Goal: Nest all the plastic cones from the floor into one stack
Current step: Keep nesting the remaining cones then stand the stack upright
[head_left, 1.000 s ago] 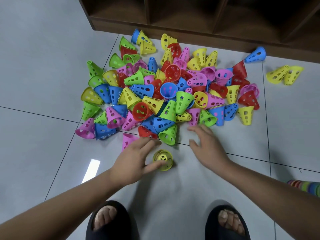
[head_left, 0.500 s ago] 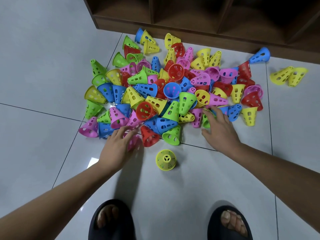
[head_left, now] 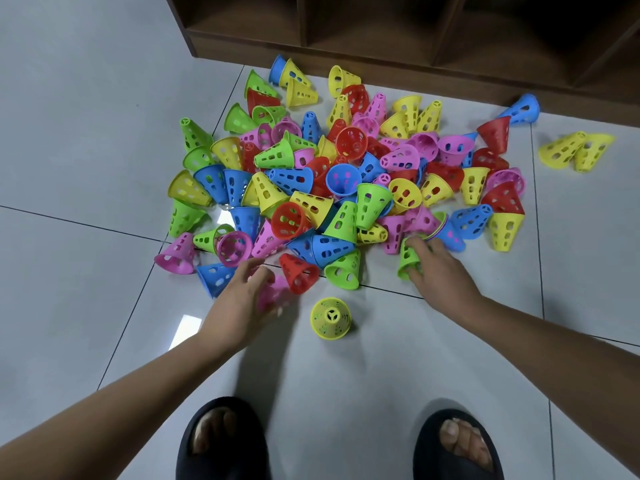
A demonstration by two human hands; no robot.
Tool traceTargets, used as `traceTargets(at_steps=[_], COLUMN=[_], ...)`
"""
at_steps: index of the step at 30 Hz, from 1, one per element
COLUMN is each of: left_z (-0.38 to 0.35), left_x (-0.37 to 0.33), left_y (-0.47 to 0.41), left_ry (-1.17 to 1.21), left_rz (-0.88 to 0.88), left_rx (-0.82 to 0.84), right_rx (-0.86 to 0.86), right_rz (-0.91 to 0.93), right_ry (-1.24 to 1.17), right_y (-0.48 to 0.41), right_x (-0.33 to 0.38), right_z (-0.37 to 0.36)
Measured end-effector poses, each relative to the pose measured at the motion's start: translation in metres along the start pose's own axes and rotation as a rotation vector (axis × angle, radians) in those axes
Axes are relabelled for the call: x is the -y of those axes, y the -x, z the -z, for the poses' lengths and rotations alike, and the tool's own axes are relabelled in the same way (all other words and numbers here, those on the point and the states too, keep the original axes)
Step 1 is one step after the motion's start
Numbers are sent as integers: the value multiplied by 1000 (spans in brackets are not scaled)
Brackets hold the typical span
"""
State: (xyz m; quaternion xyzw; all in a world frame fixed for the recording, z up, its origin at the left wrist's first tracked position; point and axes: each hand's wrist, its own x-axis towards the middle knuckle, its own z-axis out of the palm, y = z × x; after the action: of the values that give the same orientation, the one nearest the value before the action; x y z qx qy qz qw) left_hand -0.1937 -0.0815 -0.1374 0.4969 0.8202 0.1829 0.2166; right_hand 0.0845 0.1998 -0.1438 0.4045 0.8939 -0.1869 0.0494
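Two hands: left hand (head_left: 242, 303) grips a pink cone (head_left: 274, 293); right hand (head_left: 441, 271) pinches a green cone (head_left: 407, 259).
Change: a second ago the left sat at the yellow cone (head_left: 330, 318) and the right was spread open; both now reach the pile (head_left: 346, 188).
Meaning: two more cones probably ready for stacking.
Pose: arms outstretched, palms down.
Stack: yellow cone upright on the floor (head_left: 104, 98) between them.

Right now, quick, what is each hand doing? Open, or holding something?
Left hand: fingers curled round a pink cone, a bit blurred.
Right hand: pinches a green cone.
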Motion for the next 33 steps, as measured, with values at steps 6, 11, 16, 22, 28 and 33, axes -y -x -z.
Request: traceTargets(at_steps=[6, 11, 16, 22, 28, 33], left_z=[11, 18, 31, 33, 30, 30], left_x=[-30, -42, -66, -94, -111, -117], left_y=[14, 21, 23, 29, 30, 30], left_ry=[136, 165, 209, 113, -33, -19], left_rz=[17, -44, -190, -417, -509, -495], left_rx=[-23, -47, -5, 119, 154, 90], right_rx=[-109, -93, 9, 83, 77, 52], right_rz=[27, -71, -177, -284, -282, -289], right_ry=[-151, -296, -621, -1114, -1297, -1409], right_y=[17, 40, 61, 75, 90, 97], right_x=[-1, 14, 42, 68, 88, 97], right_z=[-1, 15, 28, 19, 18, 18])
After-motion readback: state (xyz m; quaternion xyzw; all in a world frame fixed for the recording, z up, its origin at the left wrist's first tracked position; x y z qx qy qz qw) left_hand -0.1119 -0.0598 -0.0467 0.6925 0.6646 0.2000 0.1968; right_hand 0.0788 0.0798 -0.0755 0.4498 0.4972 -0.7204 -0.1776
